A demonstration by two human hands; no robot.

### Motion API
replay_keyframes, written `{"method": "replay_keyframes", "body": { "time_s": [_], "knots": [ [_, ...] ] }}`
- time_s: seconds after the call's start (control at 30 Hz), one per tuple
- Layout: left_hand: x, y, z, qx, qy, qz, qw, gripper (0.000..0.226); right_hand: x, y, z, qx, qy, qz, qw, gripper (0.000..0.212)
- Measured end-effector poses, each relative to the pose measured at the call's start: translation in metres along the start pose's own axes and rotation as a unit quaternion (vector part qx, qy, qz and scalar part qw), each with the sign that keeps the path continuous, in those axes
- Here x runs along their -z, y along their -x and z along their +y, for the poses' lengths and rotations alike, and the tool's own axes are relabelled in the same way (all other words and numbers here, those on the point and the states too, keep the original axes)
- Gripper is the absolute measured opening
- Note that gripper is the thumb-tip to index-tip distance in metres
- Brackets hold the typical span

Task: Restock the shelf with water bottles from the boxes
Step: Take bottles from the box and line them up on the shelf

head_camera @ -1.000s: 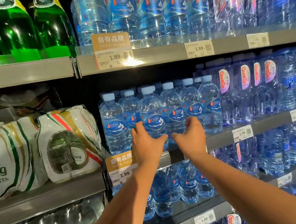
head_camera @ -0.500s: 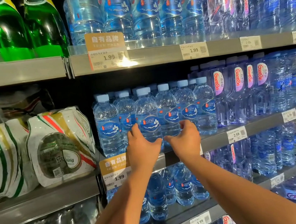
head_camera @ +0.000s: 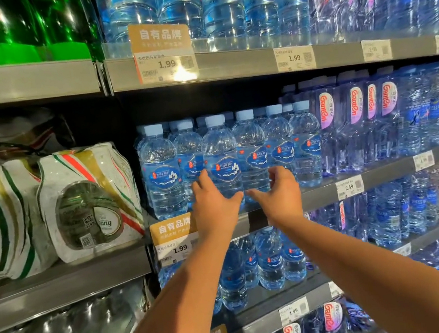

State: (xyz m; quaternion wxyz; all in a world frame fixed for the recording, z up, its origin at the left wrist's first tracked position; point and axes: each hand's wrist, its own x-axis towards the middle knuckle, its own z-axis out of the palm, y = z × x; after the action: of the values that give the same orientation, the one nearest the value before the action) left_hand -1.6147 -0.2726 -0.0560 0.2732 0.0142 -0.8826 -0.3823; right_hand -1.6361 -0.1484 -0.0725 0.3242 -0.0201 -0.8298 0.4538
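A row of clear water bottles with blue labels and pale caps stands at the front of the middle shelf (head_camera: 324,190). My left hand (head_camera: 214,202) curls round the lower part of one front bottle (head_camera: 220,149), fingers on its left side and thumb across its right. My right hand (head_camera: 282,194) wraps the neighbouring bottle (head_camera: 250,145) the same way, thumb on the left, fingers on the right. Both bottles stand upright on the shelf edge. The thumbs nearly touch each other.
Taller purple-labelled bottles (head_camera: 357,120) fill the shelf to the right. White shrink-wrapped packs (head_camera: 86,200) sit on the left shelf, green bottles (head_camera: 13,26) above them. More blue-labelled bottles (head_camera: 269,260) stand on the shelf below. Price tags (head_camera: 176,236) hang from the shelf rails.
Both hands stay on the same two bottles at the shelf front. The view has shifted slightly, so the shelf sits a little further left and higher.
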Motion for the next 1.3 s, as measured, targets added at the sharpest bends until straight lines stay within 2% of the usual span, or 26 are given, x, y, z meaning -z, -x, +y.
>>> {"method": "replay_keyframes", "body": {
  "time_s": [0.2, 0.3, 0.43, 0.53, 0.63, 0.83, 1.0, 1.13, 1.3],
  "knots": [
    [0.013, 0.011, 0.011, 0.012, -0.059, -0.063, 0.996, 0.087, 0.022, 0.000, 0.004, 0.024, 0.040, -0.012, 0.999, 0.028],
    [0.020, 0.027, 0.016, -0.004, -0.105, -0.064, 0.992, 0.076, 0.045, 0.000, 0.005, 0.067, 0.132, -0.081, 0.986, 0.022],
    [0.024, 0.054, 0.034, -0.030, -0.243, -0.076, 0.966, 0.053, 0.080, 0.001, 0.006, 0.139, 0.302, -0.214, 0.919, 0.028],
    [0.021, 0.078, 0.055, -0.004, -0.350, -0.123, 0.929, 0.035, 0.105, 0.005, 0.015, 0.157, 0.374, -0.284, 0.869, 0.024],
    [0.008, 0.105, 0.075, 0.003, -0.405, -0.152, 0.902, 0.040, 0.129, 0.012, 0.032, 0.183, 0.392, -0.313, 0.845, 0.025],
    [-0.023, 0.153, 0.116, 0.018, -0.443, -0.170, 0.880, 0.052, 0.181, 0.026, 0.066, 0.191, 0.377, -0.340, 0.840, 0.037],
    [-0.047, 0.194, 0.146, 0.027, -0.429, -0.204, 0.880, 0.042, 0.220, 0.045, 0.087, 0.184, 0.377, -0.354, 0.836, 0.031],
    [-0.058, 0.218, 0.155, 0.014, -0.430, -0.215, 0.877, 0.042, 0.247, 0.057, 0.096, 0.172, 0.385, -0.365, 0.830, 0.015],
    [-0.061, 0.243, 0.159, -0.008, -0.427, -0.229, 0.875, 0.035, 0.268, 0.079, 0.104, 0.154, 0.383, -0.351, 0.841, 0.029]
  ]
}}
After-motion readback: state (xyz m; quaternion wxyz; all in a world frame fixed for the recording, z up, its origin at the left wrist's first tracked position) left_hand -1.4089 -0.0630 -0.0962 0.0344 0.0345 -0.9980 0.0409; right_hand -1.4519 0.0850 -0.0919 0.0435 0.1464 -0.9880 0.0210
